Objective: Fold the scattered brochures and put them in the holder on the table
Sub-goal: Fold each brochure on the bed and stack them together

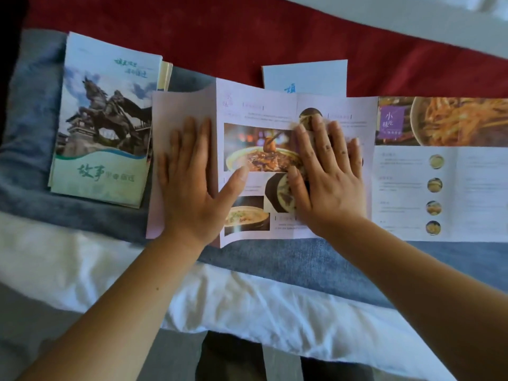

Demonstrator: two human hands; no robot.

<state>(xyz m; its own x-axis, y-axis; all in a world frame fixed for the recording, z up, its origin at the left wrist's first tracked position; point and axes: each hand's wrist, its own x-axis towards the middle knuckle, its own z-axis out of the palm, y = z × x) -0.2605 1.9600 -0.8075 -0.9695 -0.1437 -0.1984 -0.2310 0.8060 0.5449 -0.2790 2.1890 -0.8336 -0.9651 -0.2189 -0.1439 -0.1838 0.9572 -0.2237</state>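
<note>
Hands lie flat on a long food brochure [261, 149] that is spread open across a blue cloth [302, 259]. The left hand [189, 182] presses palm-down on the brochure's leftmost panel, a plain pale pink one. Its fingers are straight and close together, pointing to the far side, and the thumb is stretched wide to the right onto the neighbouring panel of dish photos. The crease between these two panels stands a little raised, just right of the left hand's fingers. The right hand [330, 177] rests palm-down on the next panels to the right, fingers straight and spread wide, holding nothing. It covers part of the text and a round dish picture.

Right of that hand the brochure runs on to the right edge of the view. There it shows a large bowl of noodles beside a purple square at the far side and a column of small round dish pictures nearer.

A stack of folded brochures [101, 127] lies on the blue cloth at the left, just beside the open brochure's left edge. Its top cover shows a dark horse-and-rider statue over a green band with characters. A pale blue brochure [305, 77] lies on the far side, its near edge tucked under the open one, resting on a red cloth [220, 37]. A crumpled white sheet [247, 306] covers the near side under both forearms.
</note>
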